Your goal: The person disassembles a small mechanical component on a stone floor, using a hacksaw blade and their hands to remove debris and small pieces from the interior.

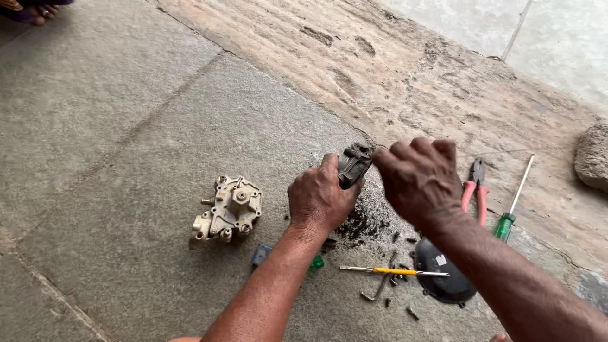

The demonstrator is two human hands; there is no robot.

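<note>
Left hand (320, 199) is wrapped tight round a small dark greasy part (353, 163), holding it up off the stone floor (126, 126). Right hand (418, 180) is curled at the part's top edge, fingertips pinched on smth there, but can't tell what, knuckles block it.

Progress-wise looks mid-strip imo: a cream metal housing (227, 212) already sits apart to the left, a black round cover (443, 278) lies off by the right forearm, and loose screws (396, 237) plus black grit are scattered under the hands. The dark part is what's left in hand.

Tools close by: yellow-handled screwdriver (392, 272), bent hex key (377, 290), red pliers (475, 190), green-handled screwdriver (510, 215). Right side is crowded, w/ a raised rough slab edge (392, 76) just behind. Plenty of open floor left of the housing.
</note>
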